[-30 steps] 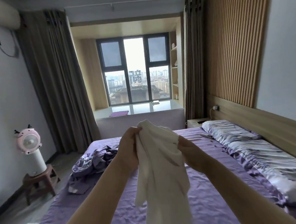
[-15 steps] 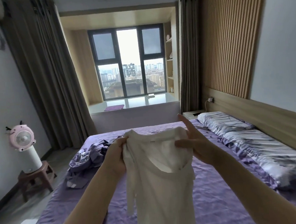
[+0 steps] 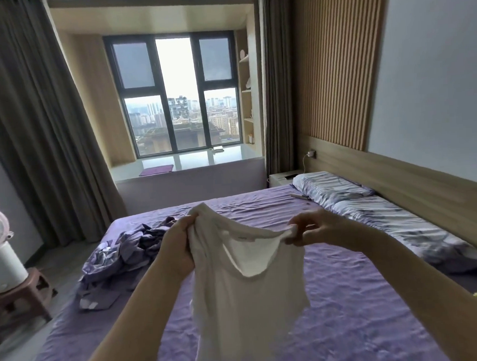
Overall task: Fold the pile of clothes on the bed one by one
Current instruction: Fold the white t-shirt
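The left hand [image 3: 174,248] gripped one shoulder of a white sleeveless cotton top [image 3: 247,299], fingers curled round bunched cloth; the right hand [image 3: 315,230] pinched the other shoulder. The top hung spread above the purple-sheeted bed [image 3: 351,313], with crumpled purple clothes [image 3: 124,254] lying left.

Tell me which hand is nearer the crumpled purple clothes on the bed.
Left. The left hand grips the white top just beside the purple clothes; the right hand pinches the top's other shoulder, farther toward the pillows.
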Demonstrator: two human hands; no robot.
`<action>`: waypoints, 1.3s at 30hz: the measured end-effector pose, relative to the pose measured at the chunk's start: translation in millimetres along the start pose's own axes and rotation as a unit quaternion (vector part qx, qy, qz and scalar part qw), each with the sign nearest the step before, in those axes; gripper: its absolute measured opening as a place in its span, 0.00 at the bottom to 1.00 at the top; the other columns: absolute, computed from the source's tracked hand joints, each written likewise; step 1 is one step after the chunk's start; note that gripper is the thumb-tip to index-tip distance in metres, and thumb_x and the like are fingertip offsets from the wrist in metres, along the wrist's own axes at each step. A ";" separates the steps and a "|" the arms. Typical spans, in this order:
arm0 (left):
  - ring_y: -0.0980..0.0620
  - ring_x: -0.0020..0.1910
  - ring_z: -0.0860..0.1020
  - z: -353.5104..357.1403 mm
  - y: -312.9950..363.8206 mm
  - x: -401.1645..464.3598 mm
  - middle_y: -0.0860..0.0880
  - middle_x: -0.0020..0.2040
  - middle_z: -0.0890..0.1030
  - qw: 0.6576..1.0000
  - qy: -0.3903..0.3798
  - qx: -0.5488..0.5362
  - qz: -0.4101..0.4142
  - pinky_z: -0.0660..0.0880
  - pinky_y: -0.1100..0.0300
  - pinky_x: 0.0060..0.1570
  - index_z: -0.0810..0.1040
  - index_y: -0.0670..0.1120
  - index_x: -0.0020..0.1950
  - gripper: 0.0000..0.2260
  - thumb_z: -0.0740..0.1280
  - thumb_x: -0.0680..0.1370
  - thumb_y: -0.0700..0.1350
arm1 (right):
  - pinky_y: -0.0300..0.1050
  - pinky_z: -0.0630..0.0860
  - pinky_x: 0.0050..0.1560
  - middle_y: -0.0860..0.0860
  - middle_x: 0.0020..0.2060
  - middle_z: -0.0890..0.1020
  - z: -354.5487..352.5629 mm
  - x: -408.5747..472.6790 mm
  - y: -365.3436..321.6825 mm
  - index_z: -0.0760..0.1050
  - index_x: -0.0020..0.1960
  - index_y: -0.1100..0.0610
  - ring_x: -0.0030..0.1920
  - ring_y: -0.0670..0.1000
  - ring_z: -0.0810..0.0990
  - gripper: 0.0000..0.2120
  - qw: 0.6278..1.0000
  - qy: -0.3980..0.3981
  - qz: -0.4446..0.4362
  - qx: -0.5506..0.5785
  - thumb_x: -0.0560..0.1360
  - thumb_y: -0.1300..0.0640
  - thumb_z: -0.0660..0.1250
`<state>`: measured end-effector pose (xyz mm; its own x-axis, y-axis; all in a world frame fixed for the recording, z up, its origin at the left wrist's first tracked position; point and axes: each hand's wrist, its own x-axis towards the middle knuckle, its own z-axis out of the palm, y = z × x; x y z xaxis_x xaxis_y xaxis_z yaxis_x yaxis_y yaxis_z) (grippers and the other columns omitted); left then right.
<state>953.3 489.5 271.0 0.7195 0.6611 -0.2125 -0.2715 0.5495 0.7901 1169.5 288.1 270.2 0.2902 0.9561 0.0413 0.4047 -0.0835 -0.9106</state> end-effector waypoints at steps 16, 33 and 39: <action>0.52 0.34 0.70 -25.1 -54.2 40.8 0.49 0.32 0.75 0.823 0.098 0.481 0.285 0.67 0.57 0.37 0.81 0.38 0.44 0.08 0.66 0.78 0.42 | 0.46 0.69 0.38 0.58 0.38 0.82 -11.7 -11.0 58.8 0.77 0.52 0.58 0.40 0.58 0.80 0.10 0.880 0.407 -0.041 -0.241 0.79 0.53 0.62; 0.56 0.27 0.63 20.5 -127.3 55.0 0.51 0.27 0.65 0.801 0.059 0.574 0.162 0.59 0.62 0.26 0.71 0.41 0.30 0.23 0.68 0.71 0.59 | 0.43 0.62 0.32 0.50 0.27 0.67 -150.9 4.0 165.7 0.69 0.33 0.63 0.29 0.46 0.66 0.22 0.996 0.037 0.007 -0.084 0.73 0.45 0.65; 0.56 0.29 0.71 25.0 -148.5 87.9 0.51 0.30 0.76 0.845 0.085 0.527 -0.030 0.68 0.66 0.27 0.81 0.42 0.39 0.18 0.70 0.73 0.58 | 0.39 0.68 0.29 0.50 0.27 0.74 -141.1 58.3 211.3 0.75 0.32 0.55 0.28 0.47 0.71 0.16 0.984 -0.075 0.159 0.025 0.73 0.46 0.68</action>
<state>1072.8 453.2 149.3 0.5845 0.7618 -0.2794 0.5472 -0.1158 0.8289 1394.3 286.6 138.2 0.2623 0.9152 -0.3058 0.2697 -0.3738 -0.8874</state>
